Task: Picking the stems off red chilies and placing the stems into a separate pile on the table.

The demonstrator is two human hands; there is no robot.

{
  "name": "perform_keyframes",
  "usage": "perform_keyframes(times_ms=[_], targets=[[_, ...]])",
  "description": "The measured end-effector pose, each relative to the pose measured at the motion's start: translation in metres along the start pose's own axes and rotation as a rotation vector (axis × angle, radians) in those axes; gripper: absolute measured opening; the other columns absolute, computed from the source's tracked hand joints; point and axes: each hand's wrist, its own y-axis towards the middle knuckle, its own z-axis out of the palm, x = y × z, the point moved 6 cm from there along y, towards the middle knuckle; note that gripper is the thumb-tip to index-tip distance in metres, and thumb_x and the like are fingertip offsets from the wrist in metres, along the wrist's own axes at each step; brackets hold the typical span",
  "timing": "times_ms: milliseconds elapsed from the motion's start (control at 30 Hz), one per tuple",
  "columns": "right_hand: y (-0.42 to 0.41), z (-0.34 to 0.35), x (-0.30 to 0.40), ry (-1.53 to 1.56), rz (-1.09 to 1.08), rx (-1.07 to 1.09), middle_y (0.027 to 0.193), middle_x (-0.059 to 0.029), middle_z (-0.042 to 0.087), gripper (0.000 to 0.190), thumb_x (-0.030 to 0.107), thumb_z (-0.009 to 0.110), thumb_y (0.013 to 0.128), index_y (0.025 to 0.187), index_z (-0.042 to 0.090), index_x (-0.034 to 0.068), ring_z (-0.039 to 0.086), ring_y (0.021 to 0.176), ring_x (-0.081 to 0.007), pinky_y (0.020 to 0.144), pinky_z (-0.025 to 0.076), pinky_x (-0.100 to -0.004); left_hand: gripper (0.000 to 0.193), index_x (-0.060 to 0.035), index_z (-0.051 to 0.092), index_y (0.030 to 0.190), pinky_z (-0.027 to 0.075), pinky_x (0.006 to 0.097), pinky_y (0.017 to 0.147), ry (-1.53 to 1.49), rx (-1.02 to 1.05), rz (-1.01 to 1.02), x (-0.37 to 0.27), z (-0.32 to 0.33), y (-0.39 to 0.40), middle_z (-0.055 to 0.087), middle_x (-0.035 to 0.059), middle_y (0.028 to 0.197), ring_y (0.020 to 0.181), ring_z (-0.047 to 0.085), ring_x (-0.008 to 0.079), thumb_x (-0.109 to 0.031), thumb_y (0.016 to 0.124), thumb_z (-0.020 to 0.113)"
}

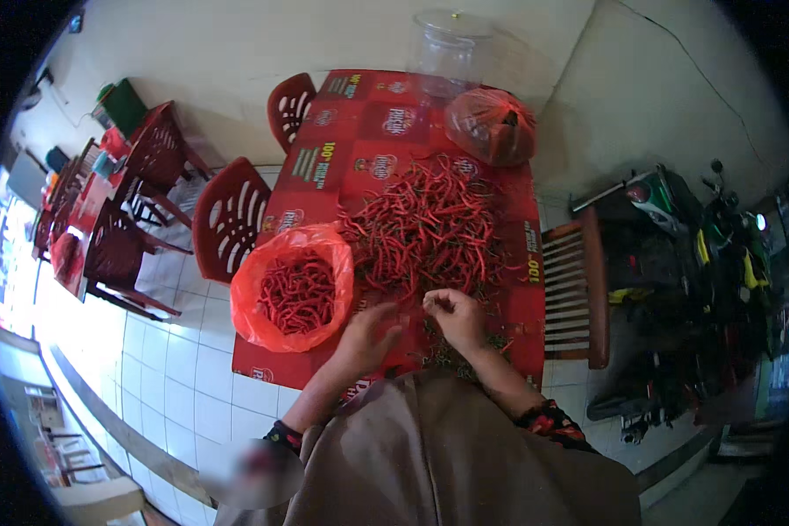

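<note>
A wide heap of thin red chili peppers lies on the red printed tablecloth. At the left front corner of the table stands an open red plastic bag with red chilies inside, their stems mostly not visible. My left hand is over the tablecloth, just right of the bag, blurred, with its fingers spread. My right hand is at the near edge of the heap, fingers curled with the tips together; whether something small is between them cannot be told. Green stems lie scattered beneath and beside my right wrist.
A tied red plastic bag and a clear lidded container stand at the far end. Red plastic chairs line the left side; a slatted wooden chair is at the right. Motorcycles are parked beyond it.
</note>
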Motion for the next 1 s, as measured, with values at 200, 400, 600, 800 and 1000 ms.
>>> perform_keyframes(times_ms=[200,400,600,800,1000], targets=[[-0.044,-0.029,0.002,0.049,0.049,-0.004,0.084,-0.0055,0.063,0.011,0.010,0.068,0.081,0.085,0.064,0.001,0.060,0.078,-0.0130,0.070,0.049,-0.0278,0.022,-0.0022,0.063,0.101,0.049,0.0368,0.074,-0.017,0.228,0.024,-0.037,0.046,0.017,0.065,0.0166,0.088,0.081,0.063,0.0305,-0.009,0.080,0.063],[-0.079,-0.016,-0.023,0.305,0.257,0.022,0.079,-0.0019,0.061,0.012,0.012,0.067,0.083,0.088,0.063,0.002,0.056,0.071,-0.0097,0.067,0.047,-0.0262,0.016,-0.0039,0.066,0.091,0.048,0.0392,0.075,0.040,0.284,0.142,-0.046,0.059,0.002,0.065,0.0143,0.082,0.078,0.062,0.0315,-0.011,0.077,0.063],[-0.082,-0.004,-0.030,0.639,0.489,0.224,0.076,-0.0003,0.060,0.019,0.018,0.066,0.085,0.090,0.063,0.001,0.053,0.065,-0.0090,0.061,0.045,-0.0256,0.017,-0.0052,0.063,0.091,0.047,0.0399,0.073,0.230,0.221,0.410,-0.043,0.051,-0.008,0.063,0.0118,0.080,0.078,0.060,0.0297,-0.008,0.074,0.064],[-0.062,-0.021,-0.087,-0.079,0.460,0.270,0.079,-0.0085,0.062,0.021,0.012,0.065,0.080,0.098,0.064,0.001,0.059,0.070,-0.0210,0.067,0.048,-0.0332,0.018,-0.0058,0.063,0.092,0.046,0.0386,0.075,0.188,-0.070,0.230,-0.019,-0.001,-0.011,0.063,0.0120,0.087,0.082,0.058,0.0308,-0.001,0.074,0.061],[-0.028,0.002,-0.098,-0.739,0.123,0.150,0.097,-0.0175,0.058,0.023,0.014,0.065,0.074,0.095,0.067,0.005,0.057,0.093,-0.0348,0.082,0.046,-0.0428,0.019,-0.0054,0.064,0.093,0.045,0.0384,0.078,0.341,-0.443,0.113,0.013,-0.103,-0.018,0.062,0.0107,0.089,0.087,0.057,0.0294,0.002,0.077,0.057]])
